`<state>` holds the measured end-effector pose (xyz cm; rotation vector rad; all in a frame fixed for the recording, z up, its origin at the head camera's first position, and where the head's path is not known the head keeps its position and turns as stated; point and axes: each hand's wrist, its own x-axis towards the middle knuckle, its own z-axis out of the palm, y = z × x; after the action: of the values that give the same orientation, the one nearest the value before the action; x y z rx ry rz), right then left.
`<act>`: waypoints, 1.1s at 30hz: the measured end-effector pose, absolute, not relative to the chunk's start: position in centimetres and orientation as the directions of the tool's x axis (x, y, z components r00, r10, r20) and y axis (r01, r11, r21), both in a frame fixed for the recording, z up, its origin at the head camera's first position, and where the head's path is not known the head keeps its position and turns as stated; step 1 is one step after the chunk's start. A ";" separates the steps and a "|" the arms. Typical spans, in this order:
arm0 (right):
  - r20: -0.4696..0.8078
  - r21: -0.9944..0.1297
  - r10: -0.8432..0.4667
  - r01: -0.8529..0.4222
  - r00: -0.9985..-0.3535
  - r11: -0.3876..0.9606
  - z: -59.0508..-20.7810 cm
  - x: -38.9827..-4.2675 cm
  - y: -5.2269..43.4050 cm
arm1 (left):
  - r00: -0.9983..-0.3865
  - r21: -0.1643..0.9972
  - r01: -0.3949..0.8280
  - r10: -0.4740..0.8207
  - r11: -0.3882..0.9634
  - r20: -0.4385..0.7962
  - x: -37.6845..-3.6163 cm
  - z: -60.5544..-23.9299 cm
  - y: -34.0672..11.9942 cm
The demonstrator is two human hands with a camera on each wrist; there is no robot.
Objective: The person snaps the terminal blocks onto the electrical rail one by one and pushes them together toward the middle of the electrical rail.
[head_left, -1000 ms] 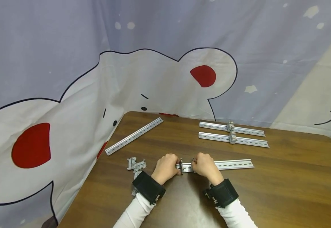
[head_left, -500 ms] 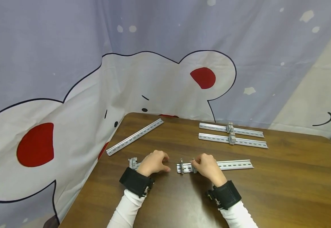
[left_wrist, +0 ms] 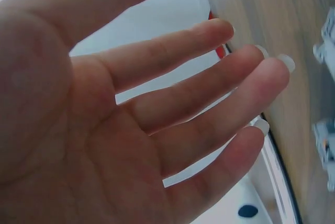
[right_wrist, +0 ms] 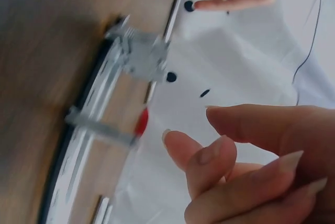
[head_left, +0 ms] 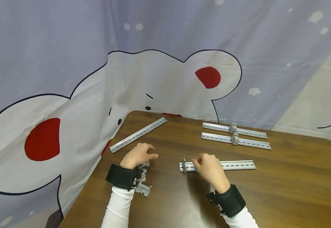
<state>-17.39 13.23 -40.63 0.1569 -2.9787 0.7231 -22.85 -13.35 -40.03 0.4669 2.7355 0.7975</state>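
My left hand (head_left: 138, 155) hovers over loose grey terminal blocks (head_left: 143, 189) at the table's left and partly hides them. The left wrist view shows its fingers (left_wrist: 204, 96) spread, holding nothing. A slotted metal DIN rail (head_left: 238, 165) lies in front of me, with an upright terminal block (head_left: 184, 165) near its left end. A second terminal block (right_wrist: 102, 127) stands on the rail a little apart, mostly behind my right hand (head_left: 209, 167) in the head view. In the right wrist view that hand's fingers are loosely bent, thumb and fingertips apart, off both blocks.
Two more DIN rails lie at the back right; the nearer rail (head_left: 253, 143) and the farther rail (head_left: 251, 132) each carry a cluster of terminal blocks. A bare rail (head_left: 138, 134) slants at the back left. A printed curtain (head_left: 159, 79) hangs behind the wooden table (head_left: 296, 183).
My left hand has left the rail's left end and moved left to the loose blocks. The right hand has loosened from the second block, staying close by it.
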 end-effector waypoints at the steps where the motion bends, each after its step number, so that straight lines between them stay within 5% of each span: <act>1: 0.105 -0.444 -0.091 -0.129 -0.990 0.887 -40.6 -17.2 12.9 | -0.918 0.559 0.226 0.367 0.798 -0.153 -22.9 -39.9 -13.7; 7: 0.149 -0.400 -0.287 -0.323 -0.946 0.858 -41.4 -15.6 10.1 | -0.931 0.557 0.186 0.327 0.809 -0.165 -23.0 -39.5 -15.3; 13: 0.001 -0.455 -0.468 -0.417 -0.884 0.787 -43.1 -14.9 7.1 | -0.939 0.538 0.161 0.297 0.827 -0.175 -23.2 -39.6 -16.1; 24: -0.104 -0.487 -0.540 -0.431 -0.835 0.760 -44.5 -14.9 2.4 | -0.936 0.520 0.117 0.269 0.846 -0.227 -22.9 -39.3 -16.3; 33: -0.110 -0.384 -0.604 -0.527 -0.789 0.758 -44.7 -15.1 0.4 | -0.936 0.526 0.089 0.252 0.846 -0.246 -22.7 -39.3 -16.8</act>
<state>-15.09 0.37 -44.71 1.0303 -3.1572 0.5741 -22.71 -16.78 -39.28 0.2574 2.7172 0.7524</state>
